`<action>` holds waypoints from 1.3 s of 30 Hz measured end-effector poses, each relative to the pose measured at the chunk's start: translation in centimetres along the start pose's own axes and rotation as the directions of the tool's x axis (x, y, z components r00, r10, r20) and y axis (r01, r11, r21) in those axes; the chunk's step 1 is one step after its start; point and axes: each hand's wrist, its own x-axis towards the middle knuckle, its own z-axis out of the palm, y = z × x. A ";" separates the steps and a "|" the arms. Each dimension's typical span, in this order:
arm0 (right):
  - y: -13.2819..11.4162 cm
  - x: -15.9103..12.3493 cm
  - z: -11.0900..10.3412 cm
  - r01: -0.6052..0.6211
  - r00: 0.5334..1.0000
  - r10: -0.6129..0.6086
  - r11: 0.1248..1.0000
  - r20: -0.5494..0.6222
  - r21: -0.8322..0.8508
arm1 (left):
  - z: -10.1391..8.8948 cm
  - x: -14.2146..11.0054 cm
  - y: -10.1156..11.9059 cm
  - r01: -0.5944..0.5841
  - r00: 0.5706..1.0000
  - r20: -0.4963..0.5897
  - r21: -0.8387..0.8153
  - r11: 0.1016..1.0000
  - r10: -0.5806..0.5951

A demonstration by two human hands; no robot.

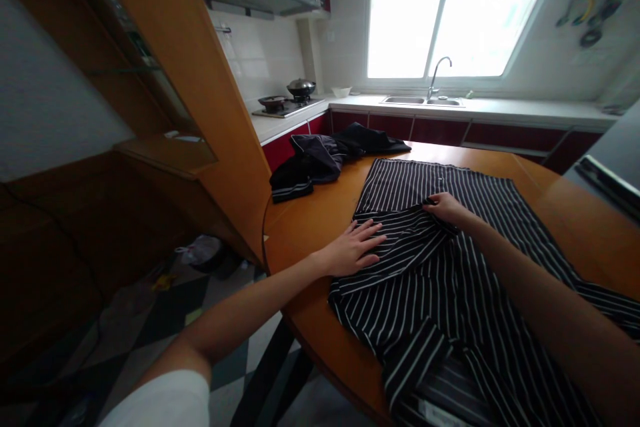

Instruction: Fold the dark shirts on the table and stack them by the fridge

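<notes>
Here, my left hand (pixel 351 251) lies flat, fingers apart, on the striped shirt (pixel 430 287), which is spread over the wooden table (pixel 305 233). My right hand (pixel 449 209) pinches a gathered fold of it, while dark clothes (pixel 325 159) lie heaped beyond my left hand.
</notes>
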 end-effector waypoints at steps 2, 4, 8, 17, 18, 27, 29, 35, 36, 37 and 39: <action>0.1 -0.2 0.1 0.021 1.000 -0.022 1.000 -0.023 -0.014 | -1.2 -1.2 1.3 -0.071 0.997 -0.017 -0.017 0.997 0.071; 0.3 -0.2 0.3 0.031 0.999 -0.032 0.999 -0.038 -0.017 | -2.2 -2.9 2.6 -0.106 0.994 -0.038 -0.038 0.994 0.105; 0.7 -0.1 0.6 0.042 0.994 -0.045 0.998 -0.104 -0.038 | -2.8 -6.2 4.4 -0.048 0.998 -0.037 0.026 0.998 0.049; 0.4 -0.8 0.5 0.040 0.991 -0.042 0.999 -0.128 -0.018 | -2.2 -8.8 5.1 -0.026 0.999 -0.020 0.038 0.999 0.027; 0.3 -0.9 0.4 0.039 0.992 -0.040 0.999 -0.121 -0.016 | -2.2 -8.9 5.1 -0.023 0.999 -0.022 0.038 0.999 0.024; 0.2 -0.8 0.4 0.060 0.992 -0.067 0.996 -0.111 -0.067 | -1.8 -9.5 4.9 -0.018 1.000 0.017 0.111 0.994 0.016; 0.4 -0.8 0.4 0.073 0.993 -0.084 0.990 -0.086 -0.122 | -1.9 -9.7 4.7 -0.035 0.999 0.013 0.104 0.994 0.034; 0.5 -1.5 0.4 0.063 0.992 -0.093 0.950 -0.084 -0.307 | -3.3 -9.8 4.0 -0.104 0.992 0.080 0.060 0.993 0.099; 0.2 -1.8 0.7 0.064 0.987 -0.113 0.930 -0.117 -0.363 | -3.8 -9.5 3.7 -0.096 0.993 0.073 0.028 0.995 0.094; -0.3 -2.2 1.1 0.078 0.976 -0.158 0.899 -0.153 -0.431 | -4.3 -8.9 3.4 -0.070 0.997 0.040 -0.006 0.998 0.070; -1.6 -3.3 2.3 0.157 0.930 -0.312 0.815 -0.194 -0.558 | -4.9 -6.9 2.3 0.010 0.996 -0.084 -0.063 0.998 -0.015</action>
